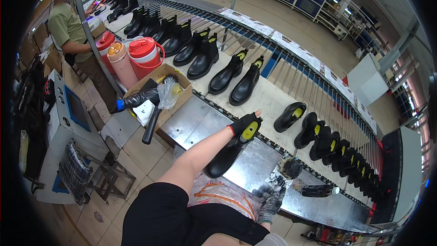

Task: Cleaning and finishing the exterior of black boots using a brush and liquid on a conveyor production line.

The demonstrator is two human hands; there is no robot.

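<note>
Your left hand [244,125] is inside a black boot [227,152] and holds it over the metal desk [191,123], near its far edge. Your gloved right hand [271,199], at the near edge, grips a round brush [290,167].

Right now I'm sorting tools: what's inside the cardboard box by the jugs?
The cardboard box holds a round brush, crumpled clear plastic and a dark bottle sticking out. Anything beneath is covered.

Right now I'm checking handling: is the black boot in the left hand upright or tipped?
Tipped. The left hand grips the black boot at its top, sole facing left, toe pointing down over the metal table.
</note>
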